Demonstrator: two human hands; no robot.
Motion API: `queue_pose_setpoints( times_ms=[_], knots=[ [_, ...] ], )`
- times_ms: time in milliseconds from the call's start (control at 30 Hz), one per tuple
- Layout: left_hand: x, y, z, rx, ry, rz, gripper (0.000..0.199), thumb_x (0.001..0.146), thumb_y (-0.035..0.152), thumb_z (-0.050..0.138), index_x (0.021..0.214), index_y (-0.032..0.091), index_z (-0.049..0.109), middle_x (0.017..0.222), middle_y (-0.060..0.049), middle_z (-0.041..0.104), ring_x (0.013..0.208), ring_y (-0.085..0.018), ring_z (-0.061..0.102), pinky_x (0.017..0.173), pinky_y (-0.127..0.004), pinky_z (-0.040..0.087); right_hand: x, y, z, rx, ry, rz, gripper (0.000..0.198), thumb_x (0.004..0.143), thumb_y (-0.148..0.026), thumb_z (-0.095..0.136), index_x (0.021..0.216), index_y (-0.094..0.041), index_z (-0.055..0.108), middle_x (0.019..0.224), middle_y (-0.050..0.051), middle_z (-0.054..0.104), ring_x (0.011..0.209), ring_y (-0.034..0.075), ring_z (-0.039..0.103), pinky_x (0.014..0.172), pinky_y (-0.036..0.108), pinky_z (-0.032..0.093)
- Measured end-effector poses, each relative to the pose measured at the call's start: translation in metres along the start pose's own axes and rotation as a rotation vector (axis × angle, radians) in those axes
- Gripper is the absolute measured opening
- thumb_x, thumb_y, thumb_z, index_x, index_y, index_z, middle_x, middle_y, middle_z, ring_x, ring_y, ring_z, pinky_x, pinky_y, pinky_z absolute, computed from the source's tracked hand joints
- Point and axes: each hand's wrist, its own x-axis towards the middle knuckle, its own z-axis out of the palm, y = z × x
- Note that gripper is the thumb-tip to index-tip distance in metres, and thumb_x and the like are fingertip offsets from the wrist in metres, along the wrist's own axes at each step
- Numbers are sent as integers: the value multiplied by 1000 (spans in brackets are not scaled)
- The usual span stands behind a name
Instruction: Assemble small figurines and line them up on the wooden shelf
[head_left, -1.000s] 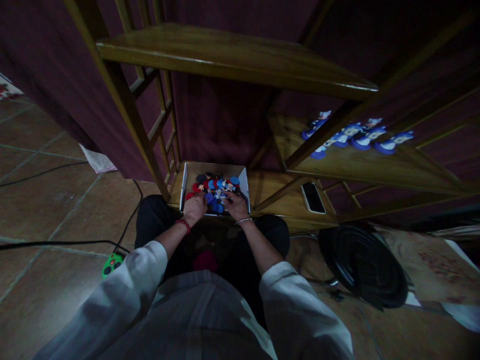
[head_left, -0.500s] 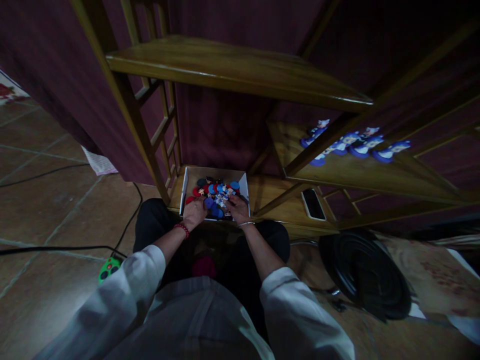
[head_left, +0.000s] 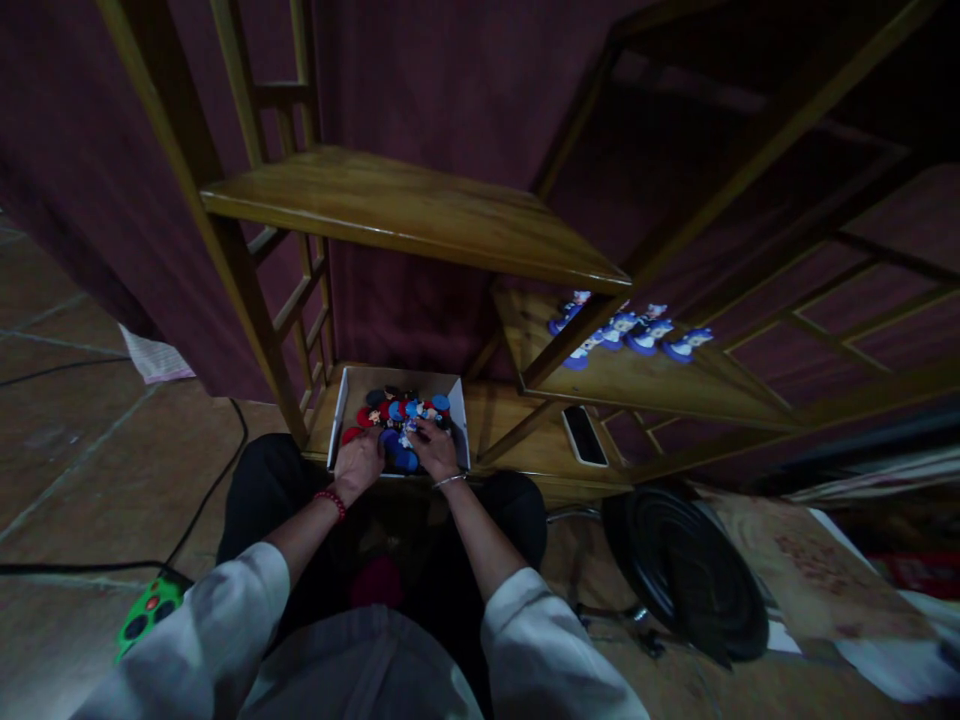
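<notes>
A shallow white box holds several small figurines and round bases in red, blue and black. My left hand is in its front left part, fingers curled down beside a dark blue round base; whatever lies under the fingertips is hidden. Over the front right part, my right hand has its thumb and fingers closed at a small blue-and-white figurine. The two hands are a short gap apart, both inside the box's rim.
The box stands on the low wooden shelf. Right of it lies a dark phone-like slab. Several blue-and-white figurines stand on a higher shelf. A wooden board juts overhead. A black round seat and a green controller-like object are on either side.
The whole view has shifted, so the box and shelves appear lower and further left. Both hands stay in the box among the figurines, with only slight finger movement.
</notes>
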Motion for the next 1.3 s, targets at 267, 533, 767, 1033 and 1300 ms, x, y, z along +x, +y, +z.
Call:
queue_pose_setpoints(
  times_ms=[267, 533, 767, 1033, 1300],
  knots=[
    [4, -5, 5, -19, -5, 12, 32, 87, 23, 38, 115, 21, 53, 103, -11, 66, 93, -21, 63, 78, -30, 45, -4, 11, 3, 27, 33, -38, 24, 74, -26, 60, 98, -23, 64, 93, 2, 70, 85, 17, 65, 79, 29, 50],
    [5, -6, 5, -62, -11, -1, 33, 85, 23, 41, 115, 22, 55, 106, -11, 65, 96, -22, 61, 79, -30, 44, -2, 13, 3, 27, 60, 39, 23, 72, -26, 61, 95, -25, 64, 92, 1, 69, 88, 17, 64, 82, 31, 49],
    [9, -9, 5, -112, -26, -4, 35, 85, 24, 43, 118, 25, 54, 107, -9, 65, 95, -23, 61, 79, -31, 44, 0, 17, 4, 26, 37, 18, 22, 73, -28, 61, 94, -24, 63, 96, 1, 68, 92, 18, 63, 84, 33, 48],
    [14, -13, 8, -176, -25, -60, 35, 85, 29, 45, 117, 24, 57, 105, -8, 66, 95, -21, 62, 79, -28, 45, -1, 19, 6, 67, 45, 16, 22, 73, -29, 60, 94, -24, 62, 94, 2, 68, 91, 18, 63, 83, 33, 48],
    [25, -20, 12, -369, 22, -85, 34, 80, 18, 48, 111, 22, 62, 106, -4, 67, 99, -16, 61, 85, -22, 42, 0, 20, 3, 74, 51, 29, 27, 72, -30, 58, 98, -22, 61, 94, 2, 68, 89, 18, 62, 83, 33, 48]
  ],
)
